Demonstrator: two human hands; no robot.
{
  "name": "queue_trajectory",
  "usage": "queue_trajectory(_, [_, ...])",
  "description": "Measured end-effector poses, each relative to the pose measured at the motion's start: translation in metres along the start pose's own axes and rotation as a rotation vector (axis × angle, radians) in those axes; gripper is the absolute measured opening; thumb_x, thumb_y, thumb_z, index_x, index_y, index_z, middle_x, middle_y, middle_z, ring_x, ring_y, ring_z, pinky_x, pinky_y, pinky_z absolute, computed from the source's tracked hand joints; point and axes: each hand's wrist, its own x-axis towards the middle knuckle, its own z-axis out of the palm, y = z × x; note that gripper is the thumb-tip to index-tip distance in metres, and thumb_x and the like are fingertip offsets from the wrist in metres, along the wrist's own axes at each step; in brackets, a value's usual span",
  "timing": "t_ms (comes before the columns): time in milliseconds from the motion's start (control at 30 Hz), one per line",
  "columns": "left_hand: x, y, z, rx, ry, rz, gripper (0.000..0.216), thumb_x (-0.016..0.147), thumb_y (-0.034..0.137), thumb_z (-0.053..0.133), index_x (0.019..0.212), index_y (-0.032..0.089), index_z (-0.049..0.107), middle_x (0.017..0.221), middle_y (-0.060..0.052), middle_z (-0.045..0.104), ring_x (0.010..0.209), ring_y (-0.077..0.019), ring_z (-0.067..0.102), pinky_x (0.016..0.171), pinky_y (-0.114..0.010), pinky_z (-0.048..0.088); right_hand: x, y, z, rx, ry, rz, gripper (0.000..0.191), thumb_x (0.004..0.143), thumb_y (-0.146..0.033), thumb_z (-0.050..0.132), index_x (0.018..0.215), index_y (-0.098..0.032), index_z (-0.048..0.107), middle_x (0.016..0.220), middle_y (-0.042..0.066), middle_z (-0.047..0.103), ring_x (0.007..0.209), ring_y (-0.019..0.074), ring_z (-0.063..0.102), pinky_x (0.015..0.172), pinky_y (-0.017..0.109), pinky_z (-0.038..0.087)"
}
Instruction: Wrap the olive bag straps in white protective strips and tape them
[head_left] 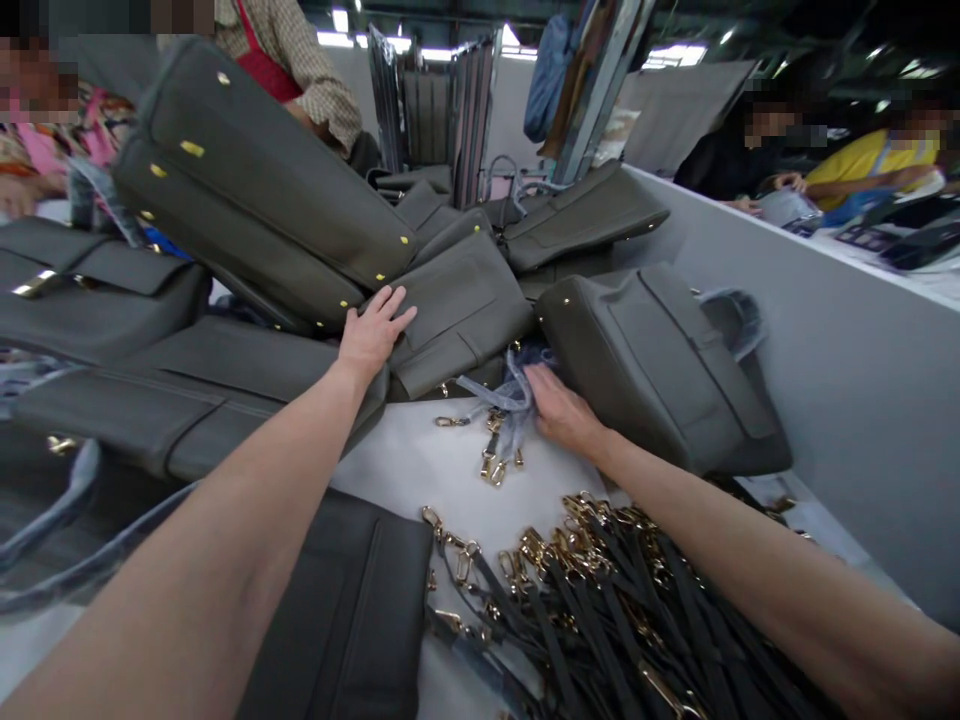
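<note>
My left hand (373,330) lies flat with its fingers stretched out on a grey-green leather handbag (457,310) in the middle of the pile. My right hand (559,408) reaches under the neighbouring handbag (660,370) and closes on a wrapped bundle of straps with gold clasps (499,420); its fingertips are partly hidden. A large handbag with gold studs (262,190) leans tilted above my left hand.
A heap of dark straps with gold clasps (600,590) lies near me on the white table (420,465). More handbags (180,390) are stacked to the left and behind. A grey partition (847,390) runs along the right. Other people work behind it and at the far left.
</note>
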Motion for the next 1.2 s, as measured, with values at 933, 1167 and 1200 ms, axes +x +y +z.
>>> queue_trajectory(933, [0.002, 0.001, 0.004, 0.005, 0.007, -0.016, 0.061, 0.093, 0.004, 0.026, 0.144, 0.035, 0.042, 0.164, -0.001, 0.019, 0.150, -0.0232, 0.015, 0.108, -0.061, 0.032, 0.021, 0.006, -0.011, 0.273, -0.294, -0.121, 0.014, 0.077, -0.026, 0.062, 0.071, -0.015, 0.069, 0.089, 0.015, 0.072, 0.099, 0.0308, 0.063, 0.089, 0.039, 0.046])
queue_trajectory(1167, [0.005, -0.001, -0.007, -0.006, -0.134, -0.014, 0.066, 0.089, -0.001, 0.030, 0.146, 0.032, 0.038, 0.165, -0.001, 0.010, 0.152, -0.0229, 0.007, 0.112, -0.063, 0.027, -0.030, 0.025, -0.058, 0.768, -0.166, 0.203, 0.041, 0.073, -0.058, 0.059, 0.059, -0.019, 0.057, 0.054, 0.001, 0.056, 0.057, 0.0192, 0.054, 0.056, 0.031, 0.044])
queue_trajectory(1200, [0.004, -0.001, -0.009, -0.017, -0.151, -0.016, 0.067, 0.088, -0.001, 0.033, 0.146, 0.031, 0.039, 0.165, -0.001, 0.011, 0.152, -0.0228, 0.008, 0.114, -0.060, 0.026, -0.042, 0.024, -0.071, 0.844, -0.127, 0.240, 0.042, 0.072, -0.060, 0.060, 0.059, -0.020, 0.055, 0.052, 0.000, 0.053, 0.054, 0.0180, 0.051, 0.053, 0.031, 0.043])
